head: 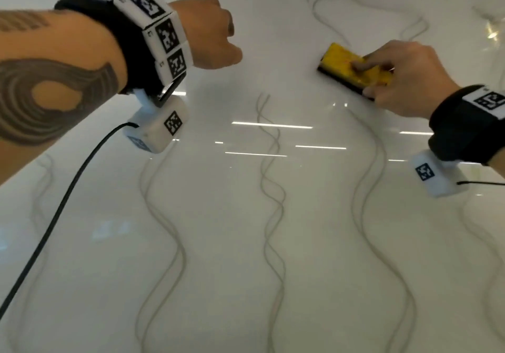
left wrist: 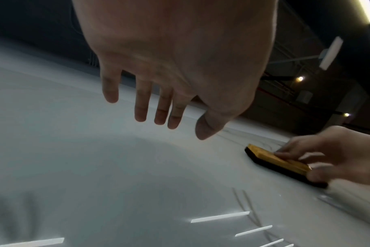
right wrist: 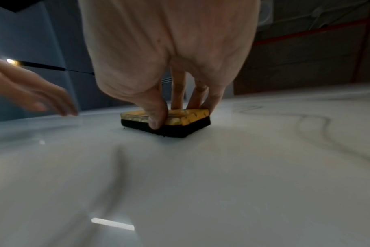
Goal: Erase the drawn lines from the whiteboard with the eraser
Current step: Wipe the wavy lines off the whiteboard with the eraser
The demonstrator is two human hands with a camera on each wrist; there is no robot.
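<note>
A yellow eraser (head: 352, 68) with a black felt base lies flat on the glossy whiteboard (head: 218, 243). My right hand (head: 396, 76) grips it, thumb on the near side and fingers over the top; in the right wrist view the eraser (right wrist: 180, 120) sits under those fingers. Several wavy grey drawn lines (head: 270, 188) run across the board toward me. My left hand (head: 210, 33) hovers above the board to the eraser's left, fingers hanging relaxed and holding nothing, as the left wrist view shows (left wrist: 158, 108). The eraser (left wrist: 279, 160) appears there at the right.
A black cable (head: 54, 216) trails from the left wrist camera over the board's near left. Ceiling-light reflections (head: 273, 126) streak the board's middle. Faint lines (head: 328, 11) also lie at the far side, beyond the eraser.
</note>
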